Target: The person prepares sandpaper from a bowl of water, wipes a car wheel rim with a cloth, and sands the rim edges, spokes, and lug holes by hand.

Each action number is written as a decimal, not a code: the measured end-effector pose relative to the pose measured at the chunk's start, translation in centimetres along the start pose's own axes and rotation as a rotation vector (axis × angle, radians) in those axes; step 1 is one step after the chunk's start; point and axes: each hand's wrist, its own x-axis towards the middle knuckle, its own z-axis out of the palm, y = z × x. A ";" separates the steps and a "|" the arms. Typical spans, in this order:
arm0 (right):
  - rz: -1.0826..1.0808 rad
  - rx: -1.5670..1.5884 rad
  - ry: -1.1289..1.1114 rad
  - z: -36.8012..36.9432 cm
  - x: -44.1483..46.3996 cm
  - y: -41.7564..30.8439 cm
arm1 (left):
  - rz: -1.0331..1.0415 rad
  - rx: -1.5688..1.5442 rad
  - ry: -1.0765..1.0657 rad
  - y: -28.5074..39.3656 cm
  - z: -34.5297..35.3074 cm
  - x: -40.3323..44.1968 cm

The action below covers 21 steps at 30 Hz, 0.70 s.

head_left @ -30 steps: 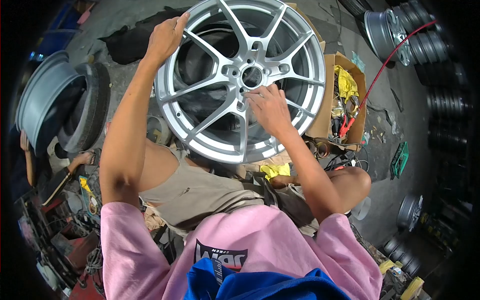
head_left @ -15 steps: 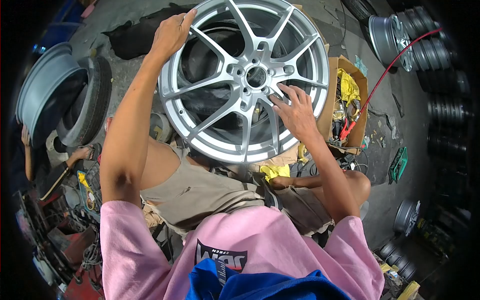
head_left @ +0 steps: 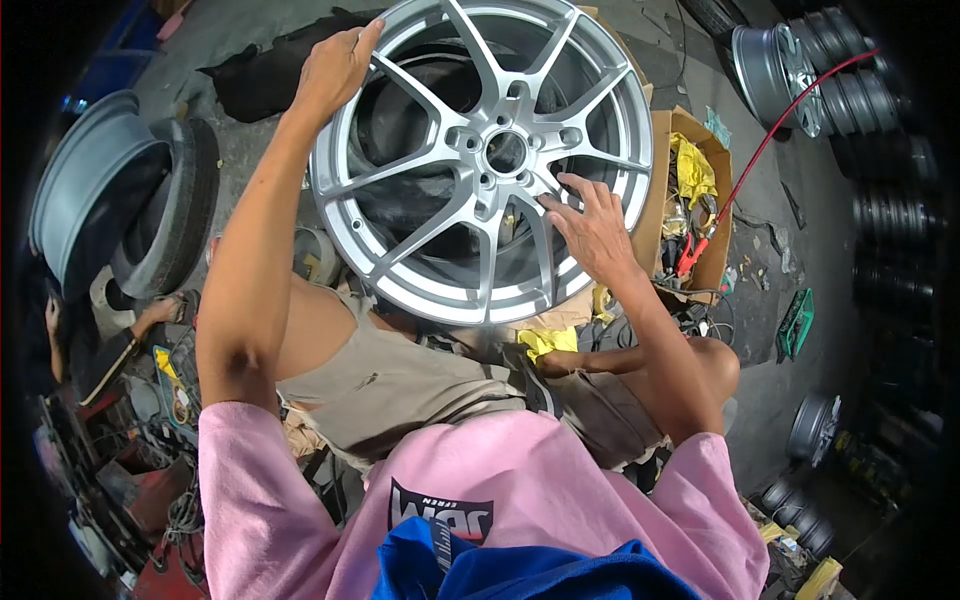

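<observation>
A silver multi-spoke alloy wheel (head_left: 487, 225) lies face up in front of me, over a dark tire (head_left: 395, 205) that shows between its spokes. My left hand (head_left: 338, 72) grips the wheel's outer lip at the upper left, fingers over the edge. On the lower right of the wheel, my right hand (head_left: 592, 232) rests with fingers spread and bent, its fingertips at a spoke near the hub. The fingertips look dark; whether a small thing lies under them I cannot make out.
A cardboard box (head_left: 722, 265) with tools and a yellow cloth (head_left: 693, 170) stands right of the wheel, a red hose (head_left: 765, 150) running from it. Several rims (head_left: 775, 80) are stacked at far right. At left are a bare rim (head_left: 85, 190), a tire (head_left: 185, 215) and another person's hand (head_left: 52, 315).
The wheel and surroundings sit slightly farther left in view. My left hand keeps its hold on the lip, and my right hand stays at the same spoke.
</observation>
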 end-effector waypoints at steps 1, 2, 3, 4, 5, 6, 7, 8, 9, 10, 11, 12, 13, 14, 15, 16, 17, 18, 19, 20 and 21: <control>0.002 0.001 0.003 0.0 -0.2 0.0 | 0.003 0.001 0.000 -0.2 0.0 0.1; 0.003 -0.008 0.055 0.0 -0.4 -0.1 | 0.009 0.014 -0.016 -0.3 0.0 0.2; 0.002 -0.016 0.105 -0.1 -0.5 -0.1 | 0.012 0.028 -0.031 -0.4 -0.1 0.2; 0.002 -0.014 0.102 -0.1 -0.5 -0.1 | 0.009 0.028 -0.034 -0.5 -0.1 -0.1; -0.036 -0.027 0.120 -0.5 -0.1 -0.2 | -0.002 0.017 -0.033 -0.4 -0.1 -0.1; -0.074 -0.044 0.144 -0.8 0.3 -0.2 | -0.007 0.005 -0.028 -0.1 -0.1 0.1; -0.093 -0.079 0.131 -0.2 0.5 -0.1 | 0.000 0.003 -0.028 0.1 -0.1 0.3; -0.093 -0.079 0.135 0.2 0.5 0.1 | -0.025 0.009 -0.063 0.2 -0.3 0.3; -0.067 -0.080 0.124 0.6 0.4 0.1 | -0.054 0.018 -0.097 0.2 -0.6 0.2; -0.044 -0.079 0.109 1.1 0.3 0.2 | -0.060 0.022 -0.095 0.0 -0.8 0.3; -0.038 -0.104 0.116 1.1 0.3 0.0 | -0.052 0.028 -0.116 -0.1 -1.0 0.5; -0.039 -0.101 0.106 1.3 0.3 -0.1 | -0.042 0.031 -0.142 0.0 -0.9 0.3; -0.012 -0.111 0.096 1.5 0.5 -0.2 | -0.047 0.016 -0.131 0.0 -0.8 0.3; 0.015 -0.123 0.093 1.5 1.2 -0.4 | -0.040 0.013 -0.133 0.1 -0.5 0.3; 0.012 -0.119 0.110 1.7 1.9 -0.6 | -0.046 0.004 -0.103 0.2 -0.4 0.2; 0.014 -0.118 0.114 1.5 2.1 -0.9 | -0.055 -0.005 -0.073 0.1 -0.4 0.1; 0.020 -0.134 0.086 1.3 2.3 -1.2 | -0.052 -0.002 -0.072 0.3 -0.7 0.3; 0.025 -0.151 0.056 1.1 2.5 -1.3 | -0.045 0.003 -0.104 0.3 -0.8 0.4; 0.020 -0.150 0.053 0.7 2.1 -1.2 | -0.044 0.007 -0.136 0.2 -0.9 0.2; -0.006 -0.195 0.042 0.0 1.3 -1.0 | -0.052 0.007 -0.134 0.0 -0.9 0.1; -0.034 -0.241 0.030 -0.3 0.9 -0.8 | -0.029 0.008 -0.109 0.0 -0.7 0.2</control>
